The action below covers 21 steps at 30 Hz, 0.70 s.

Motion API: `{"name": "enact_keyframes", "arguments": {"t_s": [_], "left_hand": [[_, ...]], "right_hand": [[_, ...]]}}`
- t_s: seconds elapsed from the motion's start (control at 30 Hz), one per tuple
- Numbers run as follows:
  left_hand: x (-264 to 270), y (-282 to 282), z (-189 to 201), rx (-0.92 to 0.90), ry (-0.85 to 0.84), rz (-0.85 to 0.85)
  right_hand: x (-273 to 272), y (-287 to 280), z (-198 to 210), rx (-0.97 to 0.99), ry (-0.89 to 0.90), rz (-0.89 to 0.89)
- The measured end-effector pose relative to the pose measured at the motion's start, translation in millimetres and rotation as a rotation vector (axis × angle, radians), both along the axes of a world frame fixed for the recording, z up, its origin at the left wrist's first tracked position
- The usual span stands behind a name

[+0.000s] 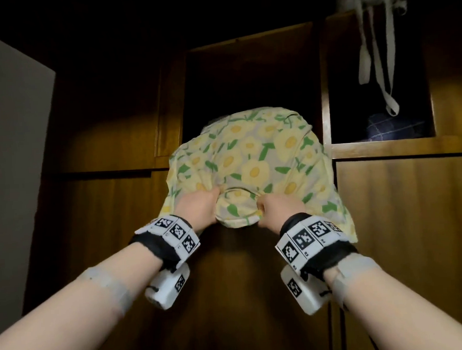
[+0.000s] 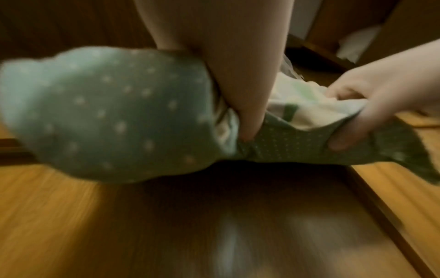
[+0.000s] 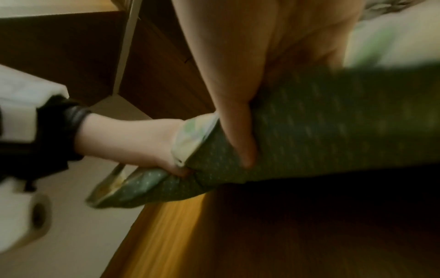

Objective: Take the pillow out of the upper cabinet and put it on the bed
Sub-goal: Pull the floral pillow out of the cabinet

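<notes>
A pillow (image 1: 253, 163) with yellow flowers and green leaves on its top side hangs half out of the open upper cabinet (image 1: 246, 88). Its underside is green with small pale dots (image 2: 107, 112) (image 3: 321, 131). My left hand (image 1: 199, 206) grips a bunch of the cover at the pillow's near edge; my right hand (image 1: 278, 205) grips the same edge just to the right. In the left wrist view my left hand (image 2: 240, 97) pinches the fabric and my right hand (image 2: 371, 105) curls round it. In the right wrist view my right hand (image 3: 240, 131) and left hand (image 3: 147, 144) both clutch the cover.
The wardrobe is dark wood, with closed lower doors (image 1: 257, 294) below the pillow. An open compartment to the right holds dark checked fabric (image 1: 393, 129), and pale straps (image 1: 379, 60) hang over it from a bundle on top. A grey wall (image 1: 11, 138) stands at left.
</notes>
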State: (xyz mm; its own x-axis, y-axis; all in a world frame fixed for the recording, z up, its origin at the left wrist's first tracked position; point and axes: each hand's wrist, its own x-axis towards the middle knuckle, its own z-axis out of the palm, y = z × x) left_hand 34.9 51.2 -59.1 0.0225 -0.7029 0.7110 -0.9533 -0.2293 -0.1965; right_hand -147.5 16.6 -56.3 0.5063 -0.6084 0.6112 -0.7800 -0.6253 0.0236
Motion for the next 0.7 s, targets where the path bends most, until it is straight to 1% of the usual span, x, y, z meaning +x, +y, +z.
{"name": "enact_keyframes", "arguments": {"t_s": [0.03, 0.07, 0.1, 0.17, 0.2, 0.23, 0.3, 0.37, 0.4, 0.43, 0.5, 0.63, 0.67, 0.7], "left_hand": [[-7, 6, -9, 0.013, -0.01, 0.008], [-14, 12, -17, 0.016, -0.018, 0.009], [-21, 19, -23, 0.024, -0.02, 0.005], [-34, 29, -37, 0.051, 0.013, -0.027], [-40, 32, -46, 0.07, 0.032, -0.04], [-45, 35, -56, 0.096, 0.043, -0.053], [-49, 41, -75, 0.151, 0.04, -0.048], [-42, 46, -90, 0.203, 0.039, -0.025], [-36, 48, -97, 0.236, 0.045, -0.01], [-29, 50, -103, 0.268, 0.047, 0.004], [-10, 51, -116, 0.347, 0.034, 0.017], [27, 48, -134, 0.496, 0.01, 0.014], [34, 48, -136, 0.538, 0.005, 0.007], [41, 49, -134, 0.579, 0.035, -0.001]], "right_hand": [[-7, 5, -5, 0.117, 0.014, 0.026], [-14, 10, -9, 0.228, -0.015, 0.071], [-20, 13, -12, 0.339, -0.081, 0.128], [-31, 24, -16, 0.512, -0.327, 0.274], [-36, 27, -16, 0.532, -0.456, 0.329], [-40, 29, -15, 0.508, -0.575, 0.368], [-45, 32, -7, 0.388, -0.78, 0.395], [-44, 33, 1, 0.269, -0.923, 0.321], [-42, 33, 5, 0.241, -0.962, 0.26], [-39, 31, 9, 0.252, -0.969, 0.213], [-32, 27, 17, 0.328, -0.981, 0.203], [-9, 0, 29, 0.484, -1.16, 0.297], [-3, -6, 29, 0.533, -1.212, 0.297], [3, -11, 27, 0.579, -1.255, 0.284]]}}
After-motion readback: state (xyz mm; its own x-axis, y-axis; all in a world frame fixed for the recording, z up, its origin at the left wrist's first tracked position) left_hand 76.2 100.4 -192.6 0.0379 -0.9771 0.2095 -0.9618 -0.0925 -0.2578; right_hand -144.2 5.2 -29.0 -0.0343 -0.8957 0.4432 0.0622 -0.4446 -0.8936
